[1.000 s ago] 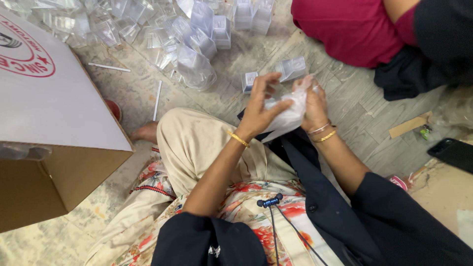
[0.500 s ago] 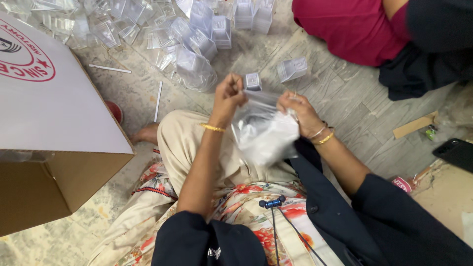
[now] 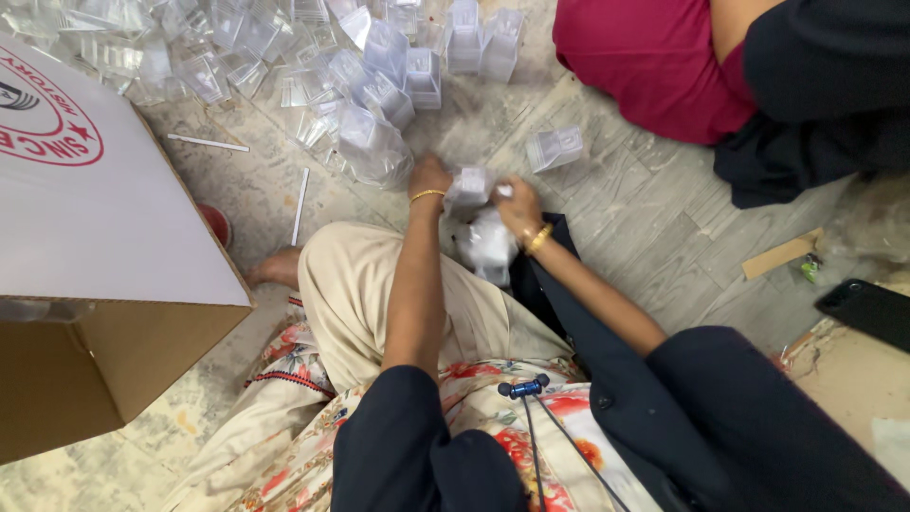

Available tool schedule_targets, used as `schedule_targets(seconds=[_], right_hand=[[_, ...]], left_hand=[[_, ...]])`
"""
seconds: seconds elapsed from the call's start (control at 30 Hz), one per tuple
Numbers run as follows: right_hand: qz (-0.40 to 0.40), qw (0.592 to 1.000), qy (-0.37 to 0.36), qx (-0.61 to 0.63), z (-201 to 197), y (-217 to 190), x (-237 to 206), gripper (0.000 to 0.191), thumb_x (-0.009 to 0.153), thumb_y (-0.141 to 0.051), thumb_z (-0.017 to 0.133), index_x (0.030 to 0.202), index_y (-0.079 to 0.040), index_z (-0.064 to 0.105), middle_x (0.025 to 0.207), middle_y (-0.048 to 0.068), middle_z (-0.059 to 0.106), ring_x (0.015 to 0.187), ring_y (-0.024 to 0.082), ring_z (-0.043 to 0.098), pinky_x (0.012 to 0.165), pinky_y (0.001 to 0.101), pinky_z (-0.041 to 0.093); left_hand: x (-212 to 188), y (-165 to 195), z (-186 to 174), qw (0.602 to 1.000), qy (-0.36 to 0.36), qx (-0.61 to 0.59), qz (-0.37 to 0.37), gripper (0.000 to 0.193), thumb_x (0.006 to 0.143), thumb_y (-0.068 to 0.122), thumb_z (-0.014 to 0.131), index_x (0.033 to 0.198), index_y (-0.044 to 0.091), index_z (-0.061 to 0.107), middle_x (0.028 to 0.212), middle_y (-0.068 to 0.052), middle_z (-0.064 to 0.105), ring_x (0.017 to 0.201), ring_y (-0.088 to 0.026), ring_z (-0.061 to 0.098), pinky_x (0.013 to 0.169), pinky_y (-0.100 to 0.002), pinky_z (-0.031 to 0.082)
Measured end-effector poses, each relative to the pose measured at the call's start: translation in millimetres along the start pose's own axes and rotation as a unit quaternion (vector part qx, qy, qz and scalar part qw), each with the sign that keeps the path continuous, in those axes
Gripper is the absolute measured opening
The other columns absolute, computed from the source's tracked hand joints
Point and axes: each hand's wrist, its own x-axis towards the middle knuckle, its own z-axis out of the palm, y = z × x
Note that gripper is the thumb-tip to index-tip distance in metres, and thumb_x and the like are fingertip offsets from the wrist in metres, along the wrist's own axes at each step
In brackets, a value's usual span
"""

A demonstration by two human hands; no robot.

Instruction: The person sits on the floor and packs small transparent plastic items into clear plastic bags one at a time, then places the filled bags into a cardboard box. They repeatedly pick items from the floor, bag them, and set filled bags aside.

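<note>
Head view: left hand (image 3: 429, 177) closed around a small clear plastic container (image 3: 469, 185), fingers wrapped over its top. Right hand (image 3: 517, 204) pinched shut on the neck of a clear plastic bag (image 3: 488, 245), which hangs just below both hands and rests against the bent knee in beige trousers (image 3: 379, 284). Container sits at the bag mouth, touching it; can't tell if it's inside yet. One gold bangle on each wrist, two total.

Taking the container as landmark: one single clear cup (image 3: 556, 148) lies just right of it on the floor, apart from the rest. Up and left of it, a loose pile of clear containers (image 3: 313, 57), too many and too overlapped to count; nearest of the pile almost touches the left hand. Two white sticks (image 3: 301, 192) left of it on the floor, one near the pile, one near the knee. Far left, one big cardboard box (image 3: 104, 246) with white top and red round print. Up right, a second person in a red top (image 3: 654, 57), seated. Far right and lower, one dark phone (image 3: 870, 313), and one cardboard scrap (image 3: 779, 254) between the phone and the container.
</note>
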Motion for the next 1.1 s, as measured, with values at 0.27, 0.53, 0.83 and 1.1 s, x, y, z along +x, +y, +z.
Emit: schedule_targets(seconds=[0.27, 0.53, 0.83, 1.1], right_hand=[[0.005, 0.985, 0.168, -0.049, -71, 11, -27, 0.08, 0.076, -0.037, 0.094, 0.126, 0.002, 0.045, 0.114, 0.024, 0.063, 0.106, 0.038, 0.064, 0.093, 0.0448, 0.051], [0.045, 0.979, 0.159, -0.118, -43, 6, 27, 0.08, 0.085, -0.047, 0.088, 0.134, -0.002, 0.043, 0.116, 0.022, 0.069, 0.107, 0.044, 0.067, 0.091, 0.0498, 0.052], [-0.101, 0.969, 0.025, 0.223, -98, 9, 9, 0.034, 0.091, -0.018, 0.089, 0.113, 0.0, 0.07, 0.108, 0.013, 0.072, 0.097, 0.024, 0.069, 0.091, 0.0399, 0.058], [-0.217, 0.96, -0.151, -0.094, -84, -35, 37, 0.067, 0.079, -0.034, 0.087, 0.128, -0.001, 0.056, 0.113, 0.02, 0.071, 0.103, 0.04, 0.071, 0.089, 0.0425, 0.056]], left_hand=[[-54, 13, -14, 0.956, 0.092, -0.261, 0.102, 0.053, 0.073, -0.001, 0.055, 0.125, 0.007, 0.056, 0.124, -0.018, 0.065, 0.12, -0.034, 0.063, 0.108, -0.042, 0.05], [-53, 7, -8, 0.928, -0.053, -0.244, 0.276, 0.085, 0.058, 0.006, 0.09, 0.133, 0.007, 0.05, 0.131, -0.017, 0.058, 0.127, -0.036, 0.053, 0.108, -0.04, 0.044], [-38, 17, -2, 0.936, -0.044, -0.2, 0.286, 0.078, 0.061, 0.011, 0.09, 0.129, 0.01, 0.052, 0.124, -0.018, 0.06, 0.119, -0.039, 0.058, 0.102, -0.041, 0.048], [-44, 16, 0, 0.948, -0.05, -0.193, 0.248, 0.08, 0.072, 0.012, 0.083, 0.141, 0.007, 0.043, 0.135, -0.025, 0.05, 0.124, -0.045, 0.053, 0.104, -0.045, 0.046]])
